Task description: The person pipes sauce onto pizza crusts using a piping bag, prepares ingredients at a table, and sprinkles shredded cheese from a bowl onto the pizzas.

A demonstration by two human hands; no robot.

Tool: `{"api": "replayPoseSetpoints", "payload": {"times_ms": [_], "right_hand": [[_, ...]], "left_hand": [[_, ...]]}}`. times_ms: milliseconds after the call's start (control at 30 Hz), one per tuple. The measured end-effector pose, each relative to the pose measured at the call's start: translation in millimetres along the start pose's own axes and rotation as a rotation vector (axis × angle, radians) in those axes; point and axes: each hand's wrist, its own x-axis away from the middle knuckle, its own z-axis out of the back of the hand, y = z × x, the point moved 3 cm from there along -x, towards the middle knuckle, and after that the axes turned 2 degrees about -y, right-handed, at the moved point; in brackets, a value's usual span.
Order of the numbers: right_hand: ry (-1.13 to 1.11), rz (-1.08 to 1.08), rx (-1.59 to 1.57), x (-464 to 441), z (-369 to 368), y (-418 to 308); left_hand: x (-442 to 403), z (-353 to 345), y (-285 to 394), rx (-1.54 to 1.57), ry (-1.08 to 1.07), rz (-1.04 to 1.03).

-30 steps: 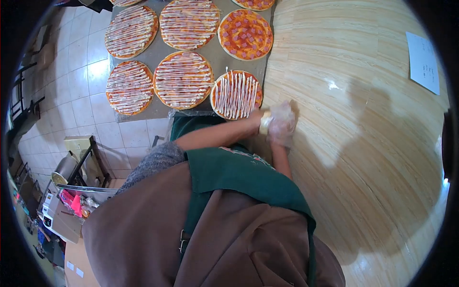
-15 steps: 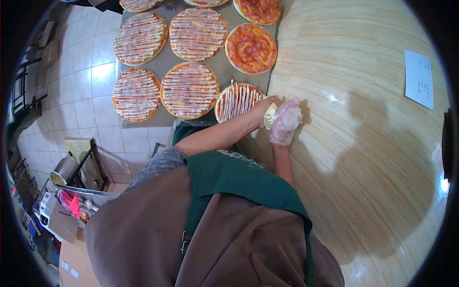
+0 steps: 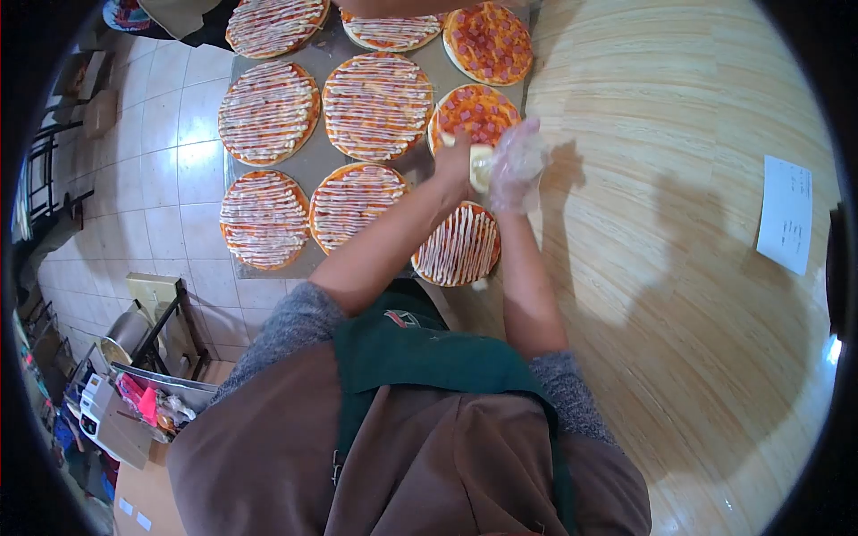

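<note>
My right hand [image 3: 518,168], in a clear plastic glove, is closed around the upper part of a piping bag [image 3: 480,168] filled with pale cream-coloured sauce. My bare left hand [image 3: 454,168] wraps the bag's other side; the tip is hidden. Both hands hang over the near edge of a pizza with ham cubes and orange-red sauce [image 3: 474,112], which shows no pale stripes. Just nearer to me, partly behind my arms, lies a pizza striped with pale sauce [image 3: 458,250]. Another striped pizza [image 3: 357,205] is partly covered by my left forearm.
Several striped pizzas [image 3: 377,105] lie in rows on a grey metal tray [image 3: 234,183]. A second ham-cube pizza [image 3: 487,45] is at the far right. Another person's forearm [image 3: 411,7] crosses the top edge. A written paper sheet [image 3: 786,213] lies on the wood-patterned table [image 3: 643,116].
Both hands have moved away from me with the piping bag, from the nearest pizza to the ham-cube pizza beyond it. Another person's forearm has come in at the top.
</note>
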Motion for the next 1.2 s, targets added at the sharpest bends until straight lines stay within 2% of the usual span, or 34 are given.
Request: {"api": "replayPoseSetpoints", "payload": {"times_ms": [67, 100, 167, 200, 267, 333, 367, 433, 467, 533, 567, 633, 667, 700, 767, 833, 867, 933, 967, 1000, 1033, 1100, 1167, 1200], "right_hand": [[0.086, 0.067, 0.053, -5.8, -7.6, -1.4], [0.113, 0.093, -0.031, 1.8, 4.6, -15.1], [0.150, 0.184, 0.081, -4.3, 21.2, -36.5], [0.173, 0.229, 0.137, -7.2, 29.4, -47.2], [0.440, 0.452, -0.144, -4.6, 43.9, -55.8], [0.146, 0.127, 0.016, 8.9, 40.8, -42.8], [-0.016, -0.013, 0.130, 17.8, 38.9, -36.0], [-0.064, -0.111, 0.043, 12.1, 37.7, -33.0], [0.053, 0.045, 0.114, 3.6, 31.1, -27.8], [0.276, 0.386, 0.141, -5.0, 43.9, -43.7], [0.200, 0.304, -0.001, 1.0, 53.9, -54.9], [0.452, 0.431, 0.025, 8.1, 39.6, -36.7], [0.428, 0.333, 0.234, 13.1, 24.0, -21.0], [0.391, 0.245, 0.450, 18.4, 8.5, -5.3], [0.245, 0.233, 0.290, 14.9, 15.4, -6.6], [0.179, 0.208, 0.130, 10.5, 40.3, -33.6], [0.145, 0.267, 0.116, 2.0, 48.9, -46.0], [0.116, 0.333, 0.018, -5.9, 53.3, -52.2], [0.123, 0.342, -0.065, -5.3, 49.1, -46.0], [0.203, 0.362, 0.082, 3.1, 35.0, -26.0], [0.309, 0.317, 0.346, 9.6, 8.9, -3.1], [0.389, 0.230, 0.757, 14.7, -15.5, 20.6], [0.403, 0.358, 0.413, 13.9, 19.3, -6.5], [0.391, 0.376, 0.271, -1.1, 25.2, -14.3]], "left_hand": [[-8.8, 5.5, -21.5, 0.324, -0.074, -0.060], [-22.8, 15.9, -15.8, -0.349, -0.154, -0.390], [-33.2, 5.9, 1.2, -0.613, -0.114, -0.376], [-21.3, -19.5, 23.1, -0.193, -0.003, -0.059], [-14.5, -22.2, 22.2, -0.159, 0.034, 0.008], [-17.6, -0.8, -10.3, -0.160, 0.104, 0.026], [-28.1, 3.2, -16.8, -0.136, 0.049, 0.037], [-44.8, 13.7, -30.5, -0.087, -0.059, 0.069], [-50.7, 17.4, -38.7, -0.064, -0.111, 0.090], [-5.1, -32.5, 33.9, -0.489, 0.002, -0.013], [-13.5, -43.3, 38.9, -0.136, 0.050, 0.046], [-34.8, -16.3, -3.0, -0.117, -0.094, -0.016], [-45.1, -0.3, -25.8, -0.106, -0.167, -0.052], [-40.1, 12.0, -44.2, -0.172, -0.181, -0.274], [-44.0, 21.0, -56.1, -0.331, -0.136, -0.335], [-42.5, 0.7, -22.4, -0.487, -0.075, -0.095], [-30.5, -26.8, 16.2, -0.546, -0.074, -0.026], [-83.6, -12.3, -13.3, -0.496, -0.239, -0.100], [-101.0, 1.0, -45.2, -0.266, -0.248, -0.044], [-83.9, 8.2, -53.3, -0.258, -0.229, -0.075], [-59.3, 17.3, -55.1, -0.382, -0.212, -0.212], [-36.7, 30.4, -62.3, -0.683, -0.229, -0.634], [-18.6, -3.7, -31.8, -0.315, -0.127, -0.172], [-37.8, -21.6, -19.5, -0.086, -0.104, 0.036]]}}
